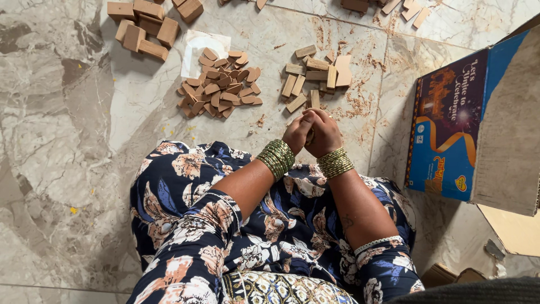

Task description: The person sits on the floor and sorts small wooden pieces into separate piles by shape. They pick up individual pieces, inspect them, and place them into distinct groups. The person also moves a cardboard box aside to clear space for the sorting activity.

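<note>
Left hand (296,134) and right hand (324,134) are pressed together w/ fingers curled shut; what's gripped between them can't be told. The small rectangular pale wooden blocks (315,76) are scattered on the marble floor (67,112) just ahead, w/ a heap of rounded brown wooden pieces (220,83) at left and a blue cardboard box (450,129) at right.

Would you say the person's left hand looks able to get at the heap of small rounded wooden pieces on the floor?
Probably yes: the left hand is clasped with the right hand, and bare floor lies between it and the heap.

rounded pieces (220,83) left, rectangular blocks (315,79) right
</note>
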The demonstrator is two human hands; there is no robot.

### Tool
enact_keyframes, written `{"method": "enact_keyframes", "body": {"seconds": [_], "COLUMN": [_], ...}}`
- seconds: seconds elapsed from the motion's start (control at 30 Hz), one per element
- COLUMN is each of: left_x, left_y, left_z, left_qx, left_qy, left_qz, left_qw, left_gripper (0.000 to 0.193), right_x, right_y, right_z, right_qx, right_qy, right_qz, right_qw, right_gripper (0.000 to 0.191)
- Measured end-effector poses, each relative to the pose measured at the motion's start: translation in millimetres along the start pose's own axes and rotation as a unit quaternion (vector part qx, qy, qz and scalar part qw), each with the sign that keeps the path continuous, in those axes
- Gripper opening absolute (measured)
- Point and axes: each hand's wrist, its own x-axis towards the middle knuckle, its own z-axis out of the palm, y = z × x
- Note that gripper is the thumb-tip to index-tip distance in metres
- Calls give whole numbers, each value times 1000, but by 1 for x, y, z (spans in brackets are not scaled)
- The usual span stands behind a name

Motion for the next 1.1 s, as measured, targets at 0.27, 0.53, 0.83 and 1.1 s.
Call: {"method": "enact_keyframes", "body": {"seconds": [0.27,0.53,0.83,1.1], "left_x": [-5,-8,-12,-12], "left_y": [16,16,38,19], "left_z": [4,12,5,6], "left_qx": [51,411,400,244], "left_qy": [-32,74,103,139], "left_qz": [11,-9,-139,25], "left_qw": [998,909,900,959], "left_gripper": [70,58,77,73], "right_x": [-1,-6,0,-1], "right_y": [1,28,10,-1], "right_z": [-7,1,11,9], "right_qx": [28,-103,-110,-100], "right_qy": [-42,-206,-111,-125], "right_qz": [88,268,11,137], "right_qw": [995,935,988,978], "right_gripper": [32,33,40,45]}}
